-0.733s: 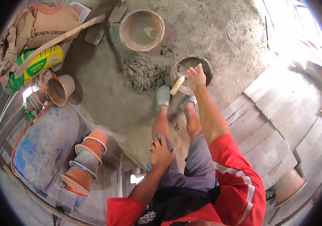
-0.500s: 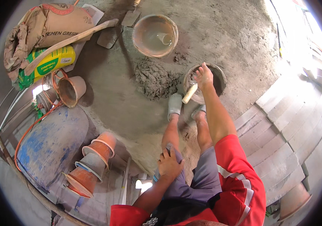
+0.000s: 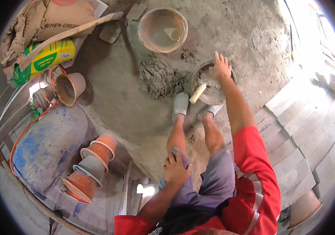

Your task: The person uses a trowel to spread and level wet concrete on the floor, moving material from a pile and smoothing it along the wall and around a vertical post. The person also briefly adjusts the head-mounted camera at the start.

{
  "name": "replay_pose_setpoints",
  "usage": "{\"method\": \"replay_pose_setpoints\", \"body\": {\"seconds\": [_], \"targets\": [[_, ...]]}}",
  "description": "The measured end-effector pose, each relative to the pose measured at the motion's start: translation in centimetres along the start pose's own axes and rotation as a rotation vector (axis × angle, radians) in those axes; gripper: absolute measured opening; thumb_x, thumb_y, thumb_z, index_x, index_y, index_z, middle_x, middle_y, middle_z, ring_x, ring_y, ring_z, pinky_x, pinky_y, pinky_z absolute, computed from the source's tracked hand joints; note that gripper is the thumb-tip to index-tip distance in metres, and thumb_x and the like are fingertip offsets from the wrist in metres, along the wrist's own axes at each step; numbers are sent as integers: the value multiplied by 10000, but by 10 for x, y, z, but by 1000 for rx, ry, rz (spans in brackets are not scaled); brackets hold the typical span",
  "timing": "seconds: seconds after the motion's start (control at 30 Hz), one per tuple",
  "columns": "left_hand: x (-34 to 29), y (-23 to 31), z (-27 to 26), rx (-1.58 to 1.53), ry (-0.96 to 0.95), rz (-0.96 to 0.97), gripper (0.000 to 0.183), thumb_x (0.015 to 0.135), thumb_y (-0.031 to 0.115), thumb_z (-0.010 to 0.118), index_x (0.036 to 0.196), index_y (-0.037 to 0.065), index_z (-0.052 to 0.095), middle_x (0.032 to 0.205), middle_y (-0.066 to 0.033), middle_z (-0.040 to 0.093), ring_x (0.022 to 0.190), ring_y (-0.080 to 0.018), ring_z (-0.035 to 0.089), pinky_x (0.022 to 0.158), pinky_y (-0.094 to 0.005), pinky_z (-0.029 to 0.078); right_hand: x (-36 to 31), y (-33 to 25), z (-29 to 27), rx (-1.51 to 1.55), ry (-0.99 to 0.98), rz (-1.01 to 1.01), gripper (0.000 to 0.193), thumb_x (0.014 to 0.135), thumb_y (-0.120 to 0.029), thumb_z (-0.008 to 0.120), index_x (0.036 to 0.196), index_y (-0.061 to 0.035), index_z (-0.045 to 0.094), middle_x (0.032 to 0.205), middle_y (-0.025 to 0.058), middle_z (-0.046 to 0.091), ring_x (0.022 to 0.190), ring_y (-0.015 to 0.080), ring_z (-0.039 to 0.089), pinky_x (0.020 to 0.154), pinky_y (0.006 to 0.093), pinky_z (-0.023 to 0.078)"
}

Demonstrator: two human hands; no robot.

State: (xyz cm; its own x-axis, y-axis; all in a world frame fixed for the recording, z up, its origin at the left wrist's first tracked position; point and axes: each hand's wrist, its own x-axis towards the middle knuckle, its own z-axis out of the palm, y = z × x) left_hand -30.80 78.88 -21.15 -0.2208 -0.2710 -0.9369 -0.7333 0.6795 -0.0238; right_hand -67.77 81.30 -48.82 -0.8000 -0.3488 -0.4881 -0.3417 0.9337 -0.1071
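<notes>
1. Two bare hands are in view: your right hand (image 3: 221, 70) reaches forward over a bucket (image 3: 193, 80), and your left hand (image 3: 176, 172) rests on your left knee.
2. Your right fingers are stretched out and spread apart; whether they touch the bucket or what is in it, you cannot tell from this angle.
3. Your left fingers lie loosely spread on your grey shorts (image 3: 219, 176).
4. Wet grey mix (image 3: 213, 91) sits in the bucket, just below your right fingers.
5. One tool with a pale handle (image 3: 197, 93) leans over the bucket's near side, a little left of your right fingers and nearer to you, apart from them; its other end goes into the bucket.
6. Your grey shoes (image 3: 181, 103) stand nearer to you than your right fingers, by the bucket.
7. To the left of your right fingers lies a heap of mortar (image 3: 157, 78) on the floor (image 3: 112, 90).
8. Beyond it, forward and left of those fingers, stands a wider bucket (image 3: 146, 29) of cloudy water with a cup (image 3: 172, 33) in it.
9. Stacked pails (image 3: 91, 166) lie left of your left fingers, beside a blue drum (image 3: 52, 145).
</notes>
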Motion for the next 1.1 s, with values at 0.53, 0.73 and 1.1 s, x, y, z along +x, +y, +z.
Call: {"method": "replay_pose_setpoints", "body": {"seconds": [0.53, 0.73, 1.1], "targets": [[6, 12, -27, -44, 110, 9, 924, 811, 473, 756, 1551, 81, 367, 1492, -226, 411, 1312, -431, 482, 1067, -495, 445, -128, 66, -43, 265, -481, -247, 388, 902, -430, 650, 938, -62, 769, 904, 230, 722, 861, 438, 695, 792, 492, 558], [15, 1, -39, -2, 36, 75, 902, 838, 487, 729, 1561, 91, 364, 1530, -216, 392, 1349, -421, 462, 1086, -513, 420, -165, 53, -34, 550, -272, 8, 388, 919, -401, 686, 875, -17, 720, 751, 238, 645, 693, 316, 671, 691, 440, 528], [3, -12, -14, -138, 0, 38, 909, 855, 491, 718, 1560, 68, 329, 1521, -229, 396, 1351, -423, 460, 1076, -536, 417, -271, -95, -32, 1043, -479, 121, 368, 915, -392, 722, 840, -39, 650, 701, 71, 578, 639, 143, 530, 591, 351, 459]]}}
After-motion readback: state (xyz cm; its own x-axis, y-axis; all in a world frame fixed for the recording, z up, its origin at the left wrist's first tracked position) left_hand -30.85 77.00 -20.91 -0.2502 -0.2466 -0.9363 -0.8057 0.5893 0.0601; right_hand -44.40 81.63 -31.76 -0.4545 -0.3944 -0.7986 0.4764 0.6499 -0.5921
